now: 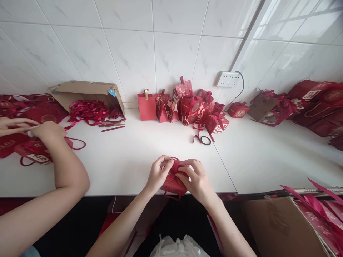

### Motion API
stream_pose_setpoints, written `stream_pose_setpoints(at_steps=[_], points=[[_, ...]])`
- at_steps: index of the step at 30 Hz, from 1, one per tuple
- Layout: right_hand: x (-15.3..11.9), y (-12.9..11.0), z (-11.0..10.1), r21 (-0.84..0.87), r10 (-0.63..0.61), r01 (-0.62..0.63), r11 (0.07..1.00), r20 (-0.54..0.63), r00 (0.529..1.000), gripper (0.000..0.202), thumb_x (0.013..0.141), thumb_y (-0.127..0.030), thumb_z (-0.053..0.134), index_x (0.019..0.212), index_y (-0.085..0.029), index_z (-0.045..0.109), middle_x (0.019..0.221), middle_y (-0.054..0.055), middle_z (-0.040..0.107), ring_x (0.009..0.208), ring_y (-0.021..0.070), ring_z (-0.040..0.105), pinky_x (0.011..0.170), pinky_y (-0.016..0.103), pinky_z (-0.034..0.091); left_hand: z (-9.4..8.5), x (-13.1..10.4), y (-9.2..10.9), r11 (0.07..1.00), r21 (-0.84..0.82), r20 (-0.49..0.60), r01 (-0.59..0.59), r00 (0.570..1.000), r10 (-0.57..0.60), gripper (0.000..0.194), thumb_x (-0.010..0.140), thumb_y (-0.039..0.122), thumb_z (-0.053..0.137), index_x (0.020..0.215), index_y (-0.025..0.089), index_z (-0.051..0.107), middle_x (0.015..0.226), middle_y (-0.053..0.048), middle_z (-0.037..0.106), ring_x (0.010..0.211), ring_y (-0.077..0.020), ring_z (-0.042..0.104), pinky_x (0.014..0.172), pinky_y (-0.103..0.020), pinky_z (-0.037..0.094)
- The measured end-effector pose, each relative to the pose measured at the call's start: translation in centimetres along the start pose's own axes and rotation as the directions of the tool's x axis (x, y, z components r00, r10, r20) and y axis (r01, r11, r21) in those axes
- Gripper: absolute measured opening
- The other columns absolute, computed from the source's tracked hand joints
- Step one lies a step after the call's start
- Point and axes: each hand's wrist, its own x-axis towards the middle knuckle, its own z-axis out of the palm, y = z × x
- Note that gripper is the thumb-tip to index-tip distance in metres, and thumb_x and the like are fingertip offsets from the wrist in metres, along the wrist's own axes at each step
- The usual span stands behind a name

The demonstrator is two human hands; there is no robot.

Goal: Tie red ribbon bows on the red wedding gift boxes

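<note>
A small red box point(174, 184) with cord handles sits at the table's front edge, in the middle of the view. On its top is a red ribbon point(175, 166). My left hand point(160, 173) is at the left of the ribbon, thumb and fingers closed on its left part. From the right, my right hand point(195, 175) pinches the ribbon's other side with bent fingers. The fingers partly hide the ribbon and the top of the box.
At the left, another person's hands point(49, 130) handle red boxes. A cardboard box point(85, 87) of ribbons, several red gift boxes point(189, 105) and a black ring point(206, 140) lie further back. An open carton point(278, 221) stands at the lower right.
</note>
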Motion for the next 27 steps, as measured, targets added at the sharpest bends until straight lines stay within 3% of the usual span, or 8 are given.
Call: stream_pose_setpoints(at_steps=[9,14,20,27], points=[[0.1,0.0,0.3,0.003,-0.021,0.021,1.0,-0.003,1.0,0.006,0.085,-0.017,0.056,0.088,-0.019,0.061,0.093,0.007,0.061,0.083,0.0177,0.053,0.074,0.034,0.043,-0.1,-0.5,0.1,0.994,0.101,-0.031,-0.037,0.999,0.04,0.023,0.084,0.038,0.052,0.074,0.018,0.056,0.062,0.002,0.059,0.059,-0.0111,0.055,0.057,-0.021,0.042],[0.1,-0.1,0.4,0.005,-0.038,0.038,0.999,-0.018,0.999,0.008,0.086,-0.013,0.054,0.086,-0.017,0.061,0.088,0.006,0.061,0.079,0.0155,0.053,0.073,0.033,0.043,0.1,-0.7,-0.3,0.965,0.228,-0.011,-0.13,0.991,0.136,0.017,0.078,0.035,0.059,0.08,0.019,0.057,0.073,-0.001,0.065,0.072,-0.016,0.061,0.067,-0.026,0.046],[0.1,-0.4,0.4,-0.007,-0.087,0.087,0.996,-0.031,0.996,0.012,0.087,-0.011,0.05,0.086,-0.017,0.06,0.084,0.005,0.06,0.075,0.0144,0.053,0.07,0.031,0.044,0.0,-0.7,-1.3,0.944,0.311,-0.051,-0.113,0.99,0.135,0.018,0.079,0.037,0.057,0.078,0.019,0.059,0.078,-0.004,0.065,0.081,-0.0196,0.06,0.075,-0.031,0.046],[-0.3,-0.1,0.6,-0.067,-0.144,0.141,0.988,-0.043,0.989,0.014,0.088,-0.012,0.048,0.093,-0.019,0.059,0.089,0.007,0.061,0.075,0.0167,0.057,0.069,0.033,0.046,0.6,-1.2,-0.9,0.935,0.34,-0.124,-0.103,0.98,0.153,0.014,0.078,0.032,0.056,0.073,0.02,0.058,0.074,-0.004,0.065,0.08,-0.0202,0.057,0.078,-0.034,0.046]])
